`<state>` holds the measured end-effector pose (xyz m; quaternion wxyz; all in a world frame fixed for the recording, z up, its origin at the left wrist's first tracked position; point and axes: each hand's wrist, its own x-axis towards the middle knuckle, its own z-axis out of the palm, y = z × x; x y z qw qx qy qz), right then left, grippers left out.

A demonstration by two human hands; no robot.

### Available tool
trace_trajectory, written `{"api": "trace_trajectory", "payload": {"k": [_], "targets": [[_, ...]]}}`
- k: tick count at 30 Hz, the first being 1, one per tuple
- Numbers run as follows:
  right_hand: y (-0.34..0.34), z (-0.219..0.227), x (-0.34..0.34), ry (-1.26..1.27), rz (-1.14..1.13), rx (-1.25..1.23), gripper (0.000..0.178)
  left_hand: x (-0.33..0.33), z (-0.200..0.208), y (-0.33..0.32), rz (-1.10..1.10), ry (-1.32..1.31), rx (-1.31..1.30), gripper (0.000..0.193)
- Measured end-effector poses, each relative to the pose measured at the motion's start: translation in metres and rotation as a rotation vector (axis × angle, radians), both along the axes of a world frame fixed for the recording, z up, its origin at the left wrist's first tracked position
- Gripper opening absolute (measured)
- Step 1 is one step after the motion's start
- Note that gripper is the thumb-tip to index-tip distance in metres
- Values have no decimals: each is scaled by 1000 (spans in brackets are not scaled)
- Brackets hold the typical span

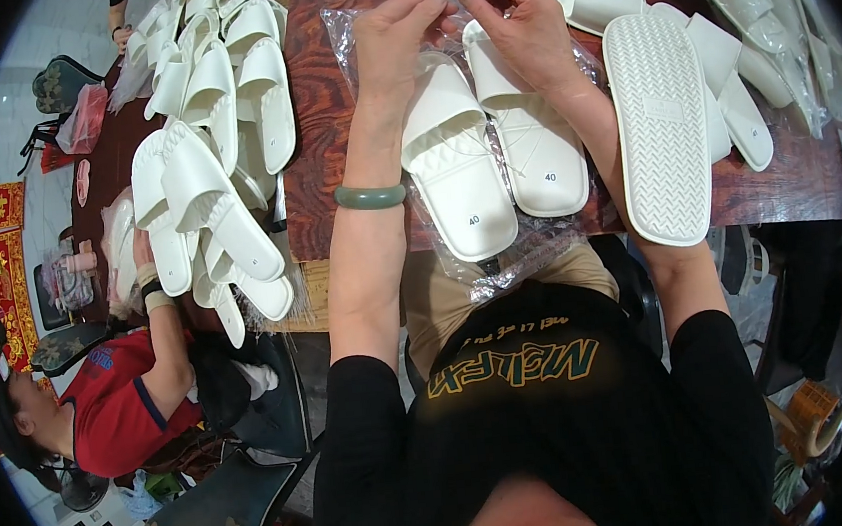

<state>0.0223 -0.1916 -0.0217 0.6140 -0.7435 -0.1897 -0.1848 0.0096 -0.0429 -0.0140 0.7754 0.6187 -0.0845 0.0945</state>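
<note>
A pair of white slide slippers [458, 185] lies side by side on a clear plastic bag [530, 253] at the table's near edge, heels toward me. Beyond their toes my left hand [404, 39] and my right hand [524, 29] meet, thumbs and fingers pinched together. Between the fingertips is a thin, see-through bit, seemingly the film at the bag's far end. A fine thread-like line crosses the right slipper. Next to my right forearm, and partly over it in view, another white slipper [662, 132] shows its ridged sole.
On the left stands a heap of white slippers [218, 171]. More slippers [724, 66] and bagged ones [769, 2] lie at the right of the wooden table [332, 161]. A co-worker in a red shirt [123, 404] sits at left, a hand by the heap. A chair [223, 521] stands behind.
</note>
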Motion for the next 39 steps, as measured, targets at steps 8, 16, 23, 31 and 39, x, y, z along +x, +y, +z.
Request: {"api": "trace_trajectory", "payload": {"k": [8, 16, 23, 31, 39], "targets": [[-2, 0, -1, 0, 10, 20, 18, -1, 0, -3, -31, 11, -10, 16], [-2, -1, 2, 39, 6, 40, 18, -2, 2, -4, -31, -1, 20, 16], [-2, 3, 1, 72, 10, 23, 20, -2, 1, -1, -12, 10, 59, 17], [-4, -5, 7, 94, 10, 49, 21, -3, 1, -3, 5, 5, 112, 16], [-6, -4, 6, -15, -21, -106, 21, -2, 0, -4, 2, -8, 128, 16]]}}
